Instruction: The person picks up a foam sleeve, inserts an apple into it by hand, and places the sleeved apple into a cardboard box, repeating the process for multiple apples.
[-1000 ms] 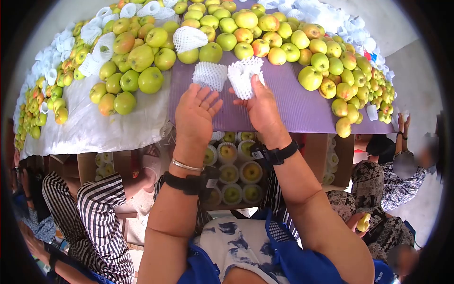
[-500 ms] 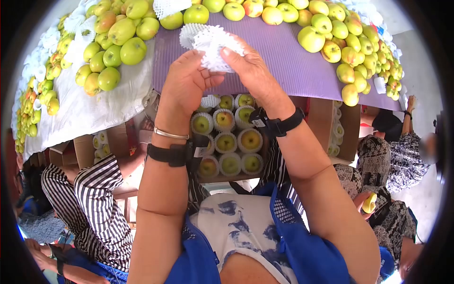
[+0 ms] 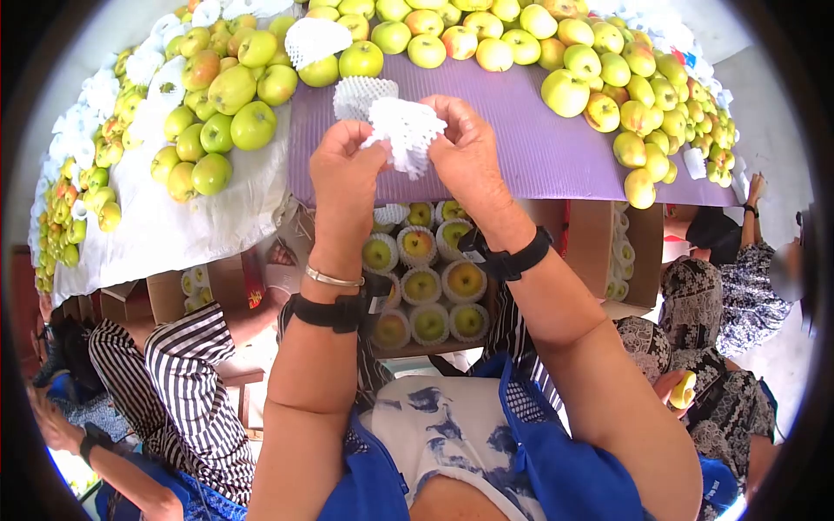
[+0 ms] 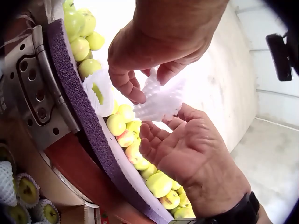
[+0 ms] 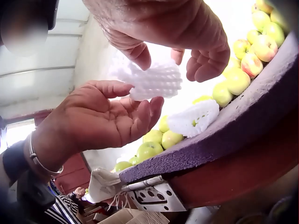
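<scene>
- Pinching a white foam net (image 3: 405,135) from both sides: clamped between thumb and fingers of the left hand (image 3: 341,165) at one edge, of the right hand (image 3: 472,156) at the other.
- Holding it up over the purple mat (image 3: 539,161), near the front edge.
- Seemingly spreading it a little, though too washed out in the wrist views to be sure.
- Working just short of a second foam net (image 3: 360,97) and facing loose apples (image 3: 426,50).
- Wearing a bangle (image 3: 334,277) on the left wrist.
</scene>
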{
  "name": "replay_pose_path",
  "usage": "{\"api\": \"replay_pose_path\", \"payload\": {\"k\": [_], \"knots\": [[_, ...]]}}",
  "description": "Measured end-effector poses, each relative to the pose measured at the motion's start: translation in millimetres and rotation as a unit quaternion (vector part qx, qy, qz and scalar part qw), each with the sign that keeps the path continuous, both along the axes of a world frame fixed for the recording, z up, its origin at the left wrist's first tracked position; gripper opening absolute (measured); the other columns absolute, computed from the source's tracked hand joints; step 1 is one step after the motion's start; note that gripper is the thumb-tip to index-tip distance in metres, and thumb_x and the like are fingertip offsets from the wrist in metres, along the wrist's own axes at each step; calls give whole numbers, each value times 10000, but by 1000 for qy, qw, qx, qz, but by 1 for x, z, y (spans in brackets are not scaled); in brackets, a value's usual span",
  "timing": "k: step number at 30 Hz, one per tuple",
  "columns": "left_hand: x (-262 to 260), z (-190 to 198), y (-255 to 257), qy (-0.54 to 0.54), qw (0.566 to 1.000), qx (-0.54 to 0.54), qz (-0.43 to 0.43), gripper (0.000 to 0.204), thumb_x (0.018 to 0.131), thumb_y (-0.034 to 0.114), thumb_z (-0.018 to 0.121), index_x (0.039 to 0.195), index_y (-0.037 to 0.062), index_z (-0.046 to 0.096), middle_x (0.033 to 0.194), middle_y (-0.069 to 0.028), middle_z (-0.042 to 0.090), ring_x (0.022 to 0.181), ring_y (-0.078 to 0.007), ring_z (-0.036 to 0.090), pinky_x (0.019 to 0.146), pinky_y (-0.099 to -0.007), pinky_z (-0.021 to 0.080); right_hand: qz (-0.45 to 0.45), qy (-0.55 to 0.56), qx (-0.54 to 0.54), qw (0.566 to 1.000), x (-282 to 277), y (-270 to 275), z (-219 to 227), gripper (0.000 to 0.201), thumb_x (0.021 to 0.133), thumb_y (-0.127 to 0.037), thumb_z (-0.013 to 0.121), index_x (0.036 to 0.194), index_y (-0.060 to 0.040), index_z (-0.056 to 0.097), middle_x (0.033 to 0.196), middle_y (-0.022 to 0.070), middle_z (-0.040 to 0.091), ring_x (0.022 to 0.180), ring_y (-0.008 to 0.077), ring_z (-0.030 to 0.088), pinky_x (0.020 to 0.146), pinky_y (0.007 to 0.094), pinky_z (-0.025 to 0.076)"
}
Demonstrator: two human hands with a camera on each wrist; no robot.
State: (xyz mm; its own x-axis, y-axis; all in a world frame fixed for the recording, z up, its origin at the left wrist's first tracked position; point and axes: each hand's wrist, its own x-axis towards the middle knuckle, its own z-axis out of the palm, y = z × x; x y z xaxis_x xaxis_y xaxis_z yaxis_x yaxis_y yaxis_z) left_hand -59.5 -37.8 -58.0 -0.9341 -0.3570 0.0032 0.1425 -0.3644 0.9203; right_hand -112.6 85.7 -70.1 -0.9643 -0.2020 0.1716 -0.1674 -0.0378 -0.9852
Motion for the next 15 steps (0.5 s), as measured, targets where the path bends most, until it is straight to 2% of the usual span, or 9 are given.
{"api": "replay_pose_path", "payload": {"k": [2, 5, 6, 8, 11, 14, 15], "knots": [[2, 1, -1, 6, 1000, -1, -14, 125, 774, -21, 579, 892, -6, 542, 832, -51, 597, 710, -102, 559, 624, -233, 462, 15, -48, -17, 999, -1, -1, 0, 194, 774, 37, 510, 952, 11, 582, 816, 45, 609, 735, 109, 558, 667, 241, 479], [0, -10, -10, 13, 997, 44, -57, 182, 851, 46, 487, 1020, -10, 523, 986, -85, 595, 869, -155, 585, 768, -283, 486, 34, -124, -88, 988, 1, -1, 7, 176, 790, 51, 473, 907, 4, 596, 812, 40, 615, 727, 113, 562, 652, 242, 477], [0, -9, -12, 24, 993, 96, -65, 200, 862, 64, 459, 1039, -11, 514, 1009, -94, 588, 899, -172, 582, 789, -298, 480, 50, -162, -131, 977, -1, 1, 8, 172, 796, 38, 475, 914, 2, 594, 821, 41, 615, 732, 118, 564, 652, 249, 476], [-1, -8, -14, 46, 975, 200, -81, 241, 884, 99, 404, 1076, -14, 497, 1054, -114, 575, 959, -205, 575, 830, -328, 470, 81, -236, -216, 944, -6, 7, 8, 165, 808, 11, 478, 927, -3, 591, 840, 44, 615, 743, 129, 569, 653, 262, 473], [-2, 4, -13, 21, 948, 289, -131, 262, 900, 135, 406, 1078, -27, 511, 1051, -114, 583, 966, -227, 587, 836, -353, 481, 187, -254, -359, 879, -9, 13, 10, 164, 822, -44, 501, 961, -3, 578, 906, 60, 616, 771, 144, 572, 665, 283, 466], [-1, 5, -13, -5, 924, 345, -167, 315, 910, 169, 399, 1131, -35, 493, 1068, -98, 582, 966, -219, 586, 835, -342, 478, 228, -292, -396, 840, -5, 12, 20, 171, 837, -84, 517, 975, 8, 561, 955, 81, 611, 822, 157, 580, 702, 294, 466], [-4, -3, -15, 44, 896, 382, -223, 314, 905, 162, 409, 1135, -36, 489, 1075, -101, 580, 976, -220, 582, 838, -347, 476, 251, -295, -407, 827, -5, 13, 19, 167, 843, -90, 520, 972, 9, 560, 955, 83, 610, 831, 159, 583, 716, 298, 470]]}}
